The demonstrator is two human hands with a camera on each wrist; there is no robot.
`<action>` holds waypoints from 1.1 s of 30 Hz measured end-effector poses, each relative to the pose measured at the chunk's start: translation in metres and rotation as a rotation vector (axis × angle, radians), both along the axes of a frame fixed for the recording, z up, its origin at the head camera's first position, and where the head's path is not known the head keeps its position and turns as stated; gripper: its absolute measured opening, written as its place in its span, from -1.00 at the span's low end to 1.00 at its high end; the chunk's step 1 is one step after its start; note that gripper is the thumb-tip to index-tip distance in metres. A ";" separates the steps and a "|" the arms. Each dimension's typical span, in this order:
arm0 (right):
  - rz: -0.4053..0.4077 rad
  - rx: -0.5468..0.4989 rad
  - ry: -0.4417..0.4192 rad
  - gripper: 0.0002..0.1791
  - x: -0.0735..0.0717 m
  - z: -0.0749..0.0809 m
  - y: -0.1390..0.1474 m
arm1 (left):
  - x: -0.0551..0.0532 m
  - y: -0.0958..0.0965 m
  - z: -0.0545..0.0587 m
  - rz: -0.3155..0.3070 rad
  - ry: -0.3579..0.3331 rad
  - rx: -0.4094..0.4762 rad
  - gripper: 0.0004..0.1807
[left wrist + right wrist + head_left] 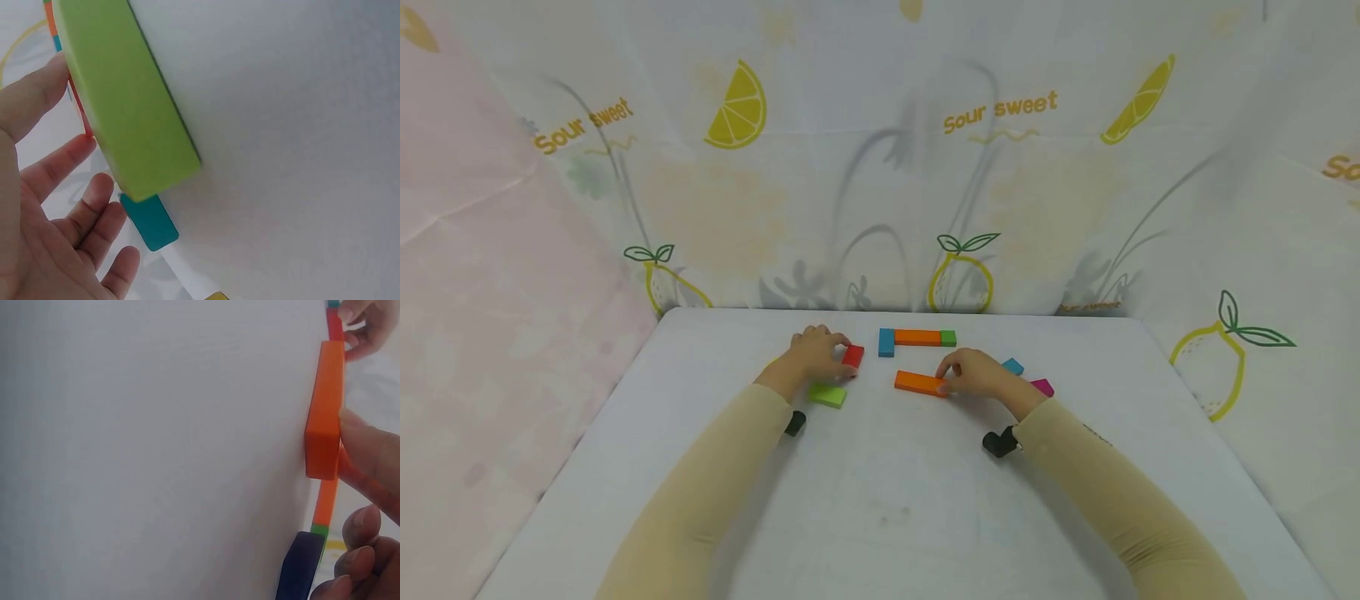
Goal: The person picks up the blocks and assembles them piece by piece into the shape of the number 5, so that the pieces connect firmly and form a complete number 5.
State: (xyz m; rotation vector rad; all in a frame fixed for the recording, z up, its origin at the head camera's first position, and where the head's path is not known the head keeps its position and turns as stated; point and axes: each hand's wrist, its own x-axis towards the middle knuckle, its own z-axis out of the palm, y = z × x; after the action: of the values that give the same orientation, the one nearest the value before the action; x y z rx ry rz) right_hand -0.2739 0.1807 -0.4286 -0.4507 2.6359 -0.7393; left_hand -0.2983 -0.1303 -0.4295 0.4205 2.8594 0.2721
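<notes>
In the head view my left hand (815,354) pinches a red block (853,356) between thumb and finger. Just under that hand, a lime green block (827,395) lies flat; it looms large in the left wrist view, mostly hiding the red block. My right hand (973,372) pinches the right end of a long orange block (919,382), which rests low at the table. Behind it, a blue block (886,342), another orange block (917,337) and a small green block (948,338) stand end to end in a row.
Right of my right hand lie a blue block (1012,367) and a magenta block (1042,387), partly covered by the arm. A teal block (150,222) and a yellow block (217,295) sit beyond the lime one. Patterned cloth (880,167) hangs behind the white table (880,492).
</notes>
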 end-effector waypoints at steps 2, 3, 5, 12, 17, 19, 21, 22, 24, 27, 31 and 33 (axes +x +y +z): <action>-0.002 0.000 -0.003 -0.77 0.001 0.000 0.000 | 0.001 0.001 -0.001 -0.002 0.004 0.003 -0.32; -0.004 0.002 -0.003 -0.77 0.001 0.000 0.000 | 0.002 0.002 -0.001 -0.004 0.005 0.005 -0.32; -0.003 0.003 -0.004 -0.77 0.001 0.001 0.000 | 0.003 0.004 -0.002 -0.007 0.006 0.005 -0.32; 0.001 -0.011 -0.011 -0.78 0.002 0.001 0.002 | 0.008 0.011 -0.001 -0.017 -0.009 0.035 -0.32; 0.006 -0.013 -0.008 -0.79 0.001 0.000 0.003 | 0.011 0.016 -0.002 -0.020 -0.006 0.050 -0.32; 0.009 -0.013 -0.005 -0.79 0.001 0.000 0.003 | 0.012 0.018 -0.003 -0.012 -0.007 0.050 -0.32; 0.011 -0.013 -0.006 -0.79 0.001 0.001 0.003 | 0.012 0.021 -0.003 -0.006 -0.007 0.048 -0.32; 0.010 -0.012 -0.008 -0.79 0.001 0.001 0.003 | 0.013 0.022 -0.004 -0.003 -0.005 0.046 -0.32; 0.013 -0.007 -0.011 -0.79 0.000 0.001 0.003 | 0.013 0.024 -0.004 0.004 -0.003 0.048 -0.31; 0.009 -0.001 -0.020 -0.79 -0.001 0.000 0.003 | 0.015 0.026 -0.004 0.009 0.005 0.052 -0.30; 0.011 0.004 -0.020 -0.78 -0.001 0.000 0.003 | 0.018 0.030 -0.003 0.004 0.018 0.048 -0.30; 0.012 0.002 -0.017 -0.77 -0.001 0.000 0.003 | 0.019 0.030 -0.002 0.002 0.017 0.046 -0.30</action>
State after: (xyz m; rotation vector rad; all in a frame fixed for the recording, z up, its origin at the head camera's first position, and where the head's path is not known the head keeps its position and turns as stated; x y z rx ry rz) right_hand -0.2749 0.1839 -0.4287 -0.4570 2.6157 -0.7341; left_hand -0.2797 -0.1001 -0.4318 0.4304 2.8750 0.3368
